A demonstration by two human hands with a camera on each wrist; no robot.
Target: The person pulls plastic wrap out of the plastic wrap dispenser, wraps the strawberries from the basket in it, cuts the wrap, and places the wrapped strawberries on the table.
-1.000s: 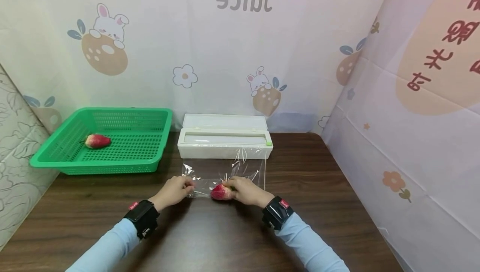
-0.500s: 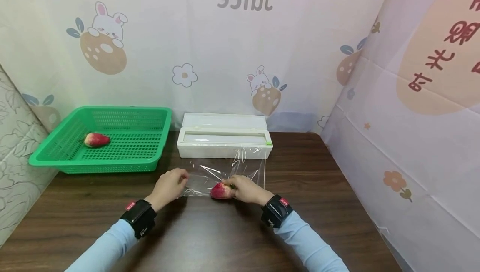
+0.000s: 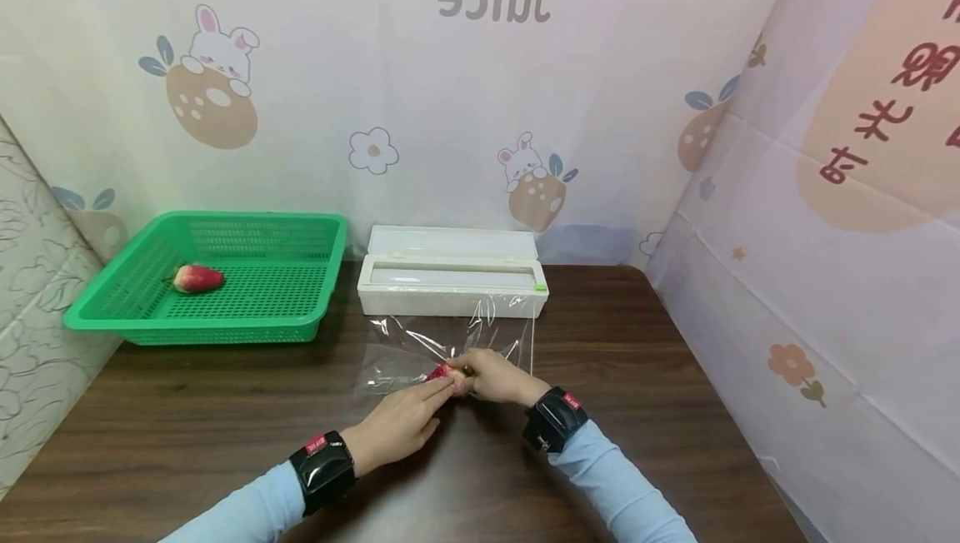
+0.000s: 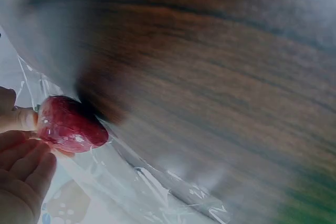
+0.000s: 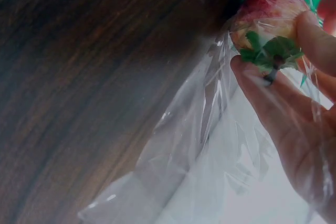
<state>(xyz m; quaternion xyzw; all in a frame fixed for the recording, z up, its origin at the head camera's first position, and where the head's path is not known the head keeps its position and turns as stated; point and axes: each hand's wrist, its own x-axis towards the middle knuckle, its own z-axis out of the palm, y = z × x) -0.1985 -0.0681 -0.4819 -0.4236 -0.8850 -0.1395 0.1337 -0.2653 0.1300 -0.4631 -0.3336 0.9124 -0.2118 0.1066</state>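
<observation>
A red strawberry (image 3: 438, 372) with pale yellow shoulders and green leaves (image 5: 273, 51) lies on the table, film around part of it. My right hand (image 3: 495, 378) grips it at the leafy end between thumb and fingers, as the right wrist view shows. From the near left, my left hand (image 3: 405, 422) reaches over with straight fingers touching the strawberry's top. In the left wrist view the left fingers (image 4: 39, 174) lie beside the fruit. Clear cling film (image 3: 405, 351) spreads flat beneath and behind it, running back to a white dispenser box (image 3: 453, 303).
At the back left stands a green basket (image 3: 327, 301) with another strawberry (image 3: 198, 278) inside. The dispenser's lid (image 3: 453, 241) is raised against the printed curtain (image 3: 300, 68). Brown wooden table (image 3: 637, 410) extends on both sides of the arms.
My left hand has left the film's left edge and moved right and nearer to the strawberry, fingers now on it. The film's left side lies flatter. The right hand keeps its grip.
</observation>
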